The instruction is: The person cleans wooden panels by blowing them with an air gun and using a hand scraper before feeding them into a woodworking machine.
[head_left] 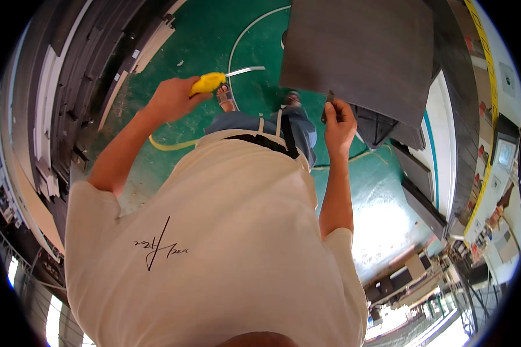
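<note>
In my left hand (171, 101) is a yellow air blow gun (208, 84), its thin silver nozzle pointing right, over the green floor. My right hand (340, 121) pinches a small dark flat piece (324, 113) between thumb and fingers. That piece is right by the near edge of a large dark brown panel (359, 46); whether the two touch, I cannot tell. Under the panel, part of a dark frame-like support (374, 128) shows.
Stacked dark boards and strips (92, 40) line the left side. A yellow hose (173, 146) curves beside my left forearm, and a pale hose (233, 52) lies on the green floor (197, 34). More panels (419, 173) and a white board (443, 139) stand at right.
</note>
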### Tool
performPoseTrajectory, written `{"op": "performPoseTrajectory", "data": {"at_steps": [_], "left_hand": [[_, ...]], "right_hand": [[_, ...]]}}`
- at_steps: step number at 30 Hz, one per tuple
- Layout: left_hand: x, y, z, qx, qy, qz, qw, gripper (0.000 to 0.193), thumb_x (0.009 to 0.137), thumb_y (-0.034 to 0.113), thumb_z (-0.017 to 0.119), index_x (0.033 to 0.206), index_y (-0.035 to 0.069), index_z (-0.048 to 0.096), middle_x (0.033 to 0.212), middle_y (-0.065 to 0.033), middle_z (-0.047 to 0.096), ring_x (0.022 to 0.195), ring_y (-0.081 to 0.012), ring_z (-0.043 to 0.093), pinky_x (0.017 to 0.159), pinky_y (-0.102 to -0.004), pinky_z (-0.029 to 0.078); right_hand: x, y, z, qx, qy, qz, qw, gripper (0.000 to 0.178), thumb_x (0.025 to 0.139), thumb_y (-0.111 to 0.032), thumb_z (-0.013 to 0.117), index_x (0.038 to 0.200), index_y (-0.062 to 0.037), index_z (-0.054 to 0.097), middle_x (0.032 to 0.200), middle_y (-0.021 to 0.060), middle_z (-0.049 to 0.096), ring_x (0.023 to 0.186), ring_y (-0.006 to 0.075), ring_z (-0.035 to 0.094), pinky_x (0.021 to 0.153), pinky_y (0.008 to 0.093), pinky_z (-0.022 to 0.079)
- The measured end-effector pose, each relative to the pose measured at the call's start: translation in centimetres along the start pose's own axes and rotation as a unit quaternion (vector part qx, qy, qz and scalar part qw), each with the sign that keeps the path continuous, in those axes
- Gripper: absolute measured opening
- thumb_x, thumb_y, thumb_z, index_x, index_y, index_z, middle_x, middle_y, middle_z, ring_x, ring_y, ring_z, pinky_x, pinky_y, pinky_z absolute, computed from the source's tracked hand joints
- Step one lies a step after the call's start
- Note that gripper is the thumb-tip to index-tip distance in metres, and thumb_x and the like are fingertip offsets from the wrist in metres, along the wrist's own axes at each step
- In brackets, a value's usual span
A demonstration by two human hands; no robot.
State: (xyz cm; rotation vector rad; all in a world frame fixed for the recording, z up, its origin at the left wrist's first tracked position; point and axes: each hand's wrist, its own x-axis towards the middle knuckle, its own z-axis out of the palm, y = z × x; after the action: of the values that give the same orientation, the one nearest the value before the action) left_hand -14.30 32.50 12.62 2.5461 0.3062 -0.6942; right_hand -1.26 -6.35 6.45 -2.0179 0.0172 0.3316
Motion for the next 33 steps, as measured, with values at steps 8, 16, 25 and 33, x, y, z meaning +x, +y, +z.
{"op": "performPoseTrajectory", "data": {"at_steps": [8,16,25,33], "left_hand": [[-0.6,18.2,-1.9,0.05,0.031,-0.062,0.996,0.04,0.094,0.044,0.068,0.1,0.005,0.066,0.081,-0.0205,0.069,0.077,-0.0426,0.067,0.069,-0.0508,0.051],[6.4,31.5,0.6,0.052,0.081,-0.146,0.985,0.052,0.096,0.054,0.064,0.099,0.002,0.071,0.079,-0.0221,0.07,0.076,-0.0427,0.069,0.071,-0.0512,0.053],[18.9,34.8,-7.1,-0.066,0.238,-0.14,0.959,0.054,0.098,0.052,0.062,0.102,-0.001,0.07,0.086,-0.0201,0.072,0.082,-0.0391,0.071,0.072,-0.0473,0.053],[19.3,53.3,-2.9,-0.028,-0.014,-0.059,0.998,0.042,0.099,0.043,0.066,0.096,0.001,0.07,0.072,-0.0081,0.07,0.068,-0.0216,0.073,0.068,-0.0371,0.056]], "right_hand": [[7.7,4.9,-7.2,0.091,-0.061,-0.046,0.993,0.018,0.095,-0.012,0.072,0.106,0.0018,0.067,0.084,0.0099,0.069,0.073,0.0153,0.063,0.069,0.0316,0.053],[17.8,8.7,-25.2,0.062,0.005,-0.039,0.997,0.018,0.093,-0.013,0.073,0.102,0.0018,0.067,0.082,0.011,0.07,0.073,0.0184,0.067,0.069,0.0334,0.054],[33.6,-1.2,-50.7,-0.106,0.304,-0.317,0.892,0.008,0.097,-0.008,0.069,0.096,-0.0008,0.067,0.083,0.0121,0.066,0.07,0.0223,0.066,0.064,0.0346,0.052],[47.7,-14.2,-74.2,-0.414,0.475,-0.431,0.646,0.022,0.101,-0.019,0.06,0.112,-0.0049,0.073,0.111,0.015,0.072,0.11,0.0365,0.064,0.094,0.0454,0.051]]}}
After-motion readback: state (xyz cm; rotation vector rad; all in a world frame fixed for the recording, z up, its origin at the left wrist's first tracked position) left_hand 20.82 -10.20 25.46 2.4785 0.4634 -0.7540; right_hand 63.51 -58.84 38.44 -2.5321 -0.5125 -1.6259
